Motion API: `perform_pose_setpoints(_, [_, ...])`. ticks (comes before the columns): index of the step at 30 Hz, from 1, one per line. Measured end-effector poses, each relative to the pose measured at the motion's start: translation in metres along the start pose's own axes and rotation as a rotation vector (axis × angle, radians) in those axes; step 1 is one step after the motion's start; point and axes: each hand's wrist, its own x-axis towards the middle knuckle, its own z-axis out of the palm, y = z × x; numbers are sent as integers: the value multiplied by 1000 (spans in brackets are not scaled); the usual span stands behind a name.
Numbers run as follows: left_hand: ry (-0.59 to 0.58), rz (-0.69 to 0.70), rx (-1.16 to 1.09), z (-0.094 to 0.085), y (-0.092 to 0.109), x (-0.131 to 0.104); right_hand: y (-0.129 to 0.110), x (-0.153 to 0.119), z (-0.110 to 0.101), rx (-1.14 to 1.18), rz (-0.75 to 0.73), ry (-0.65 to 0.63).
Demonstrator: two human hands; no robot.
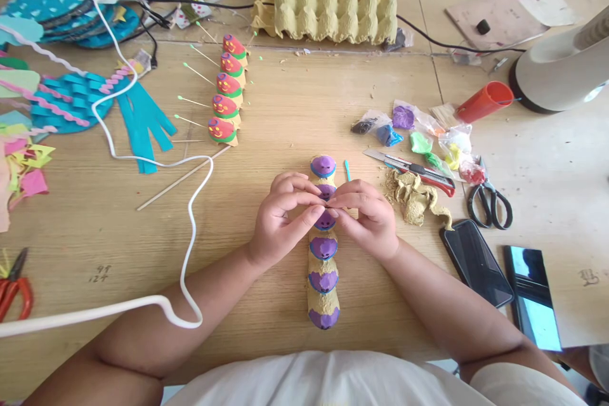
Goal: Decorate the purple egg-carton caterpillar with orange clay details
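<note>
A tiny dark bit (328,205) seems to be pinched between the meeting fingertips of the left hand (285,219) and right hand (368,216); by which hand it is mainly held cannot be told. The strip (324,264), topped with 6 purple caps (323,247), is laid on the tabletop (266,108) directly beneath, its long axis pointed away from the shirt (323,380). The 2nd and 3rd caps from the far end are partly covered, and neither hand is placed clearly nearer.

Six purple humps (323,248), five red humps (227,106) (two phones (477,263))
</note>
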Motion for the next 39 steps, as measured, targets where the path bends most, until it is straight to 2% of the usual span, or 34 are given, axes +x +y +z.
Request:
perform_pose_setpoints(14, [22, 25, -8, 1, -1, 0, -2, -1, -2, -56, 21, -1])
perform_pose_setpoints(22, [17, 21, -11, 1, -4, 0, -2, 0, 0, -75, -1, 49])
perform_pose_setpoints(39, [24, -11, 6, 2, -1, 0, -1, -2, 0, -45, 53, 0])
